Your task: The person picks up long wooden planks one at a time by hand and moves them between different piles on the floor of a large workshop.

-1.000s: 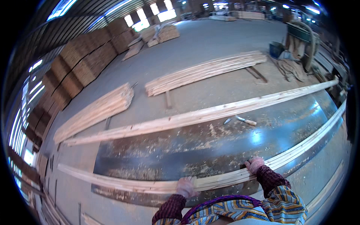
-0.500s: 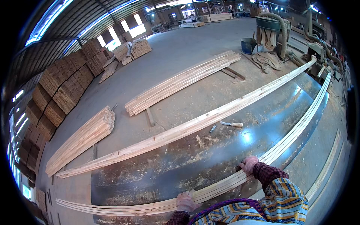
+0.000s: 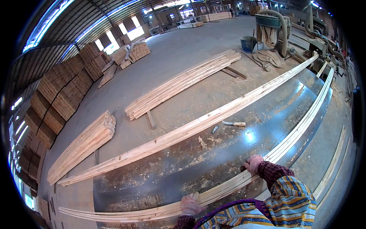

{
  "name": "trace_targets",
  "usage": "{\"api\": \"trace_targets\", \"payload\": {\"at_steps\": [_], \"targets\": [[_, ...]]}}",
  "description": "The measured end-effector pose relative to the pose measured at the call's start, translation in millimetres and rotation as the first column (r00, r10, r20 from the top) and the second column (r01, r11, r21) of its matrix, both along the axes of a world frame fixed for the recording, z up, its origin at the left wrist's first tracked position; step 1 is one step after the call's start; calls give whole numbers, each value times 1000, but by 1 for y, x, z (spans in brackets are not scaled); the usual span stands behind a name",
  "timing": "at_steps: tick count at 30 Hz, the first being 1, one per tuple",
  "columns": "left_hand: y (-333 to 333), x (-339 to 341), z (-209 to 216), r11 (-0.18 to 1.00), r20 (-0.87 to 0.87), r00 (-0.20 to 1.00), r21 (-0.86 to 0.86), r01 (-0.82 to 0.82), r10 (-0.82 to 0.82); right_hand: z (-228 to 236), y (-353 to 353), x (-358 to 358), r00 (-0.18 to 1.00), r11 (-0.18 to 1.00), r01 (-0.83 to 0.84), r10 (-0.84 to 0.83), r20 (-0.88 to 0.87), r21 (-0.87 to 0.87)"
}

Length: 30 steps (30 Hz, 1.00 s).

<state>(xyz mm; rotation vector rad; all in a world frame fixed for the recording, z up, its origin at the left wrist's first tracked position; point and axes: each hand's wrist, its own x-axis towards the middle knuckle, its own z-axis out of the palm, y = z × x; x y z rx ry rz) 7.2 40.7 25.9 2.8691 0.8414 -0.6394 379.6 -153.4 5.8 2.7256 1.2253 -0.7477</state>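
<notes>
A bundle of several long, thin wood strips [image 3: 221, 194] lies along the near edge of a dark, shiny metal table [image 3: 160, 175]. In a thin, pale glove, my left hand [image 3: 191, 205] is closed over the bundle at the lower middle. My right hand [image 3: 254, 163], gloved as well, grips the same strips farther right, its fingers curled over their far side. Both palms and some fingertips are hidden. Beyond the hands, a hooked knife with a wooden handle [image 3: 239, 124] lies on the tabletop beside a small, dark object [image 3: 215, 129].
Along the table's far side runs a stack of long boards [image 3: 190, 129]. Two more board piles [image 3: 183, 86] [image 3: 84, 147] lie past it, near tall lumber stacks [image 3: 68, 93]. At the far right stand a dust collector [image 3: 268, 28], a blue bucket [image 3: 248, 44] and machinery [image 3: 318, 47].
The whole view has shifted slightly, with the far scene sliding left. Both hands keep their hold on the strips, with no clear movement along them.
</notes>
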Motion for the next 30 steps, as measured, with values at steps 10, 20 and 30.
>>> {"api": "trace_targets", "payload": {"at_steps": [10, 20, 30], "targets": [[-1, -5, -8, 999, 72, 997, 21, 27, -29, 11, -2, -5, 1000, 1000, 21, -21, -21, -16], [-1, -5, -10, 999, 46, 999, 40, 19, -21, 17, 2, -6, 998, 998, 41, -43, -39, -51], [-3, -1, 0, 1000, 17, 1000, 20, -2, 2, 16, 1, -5, 999, 999, 38, -39, -30, -37]]}}
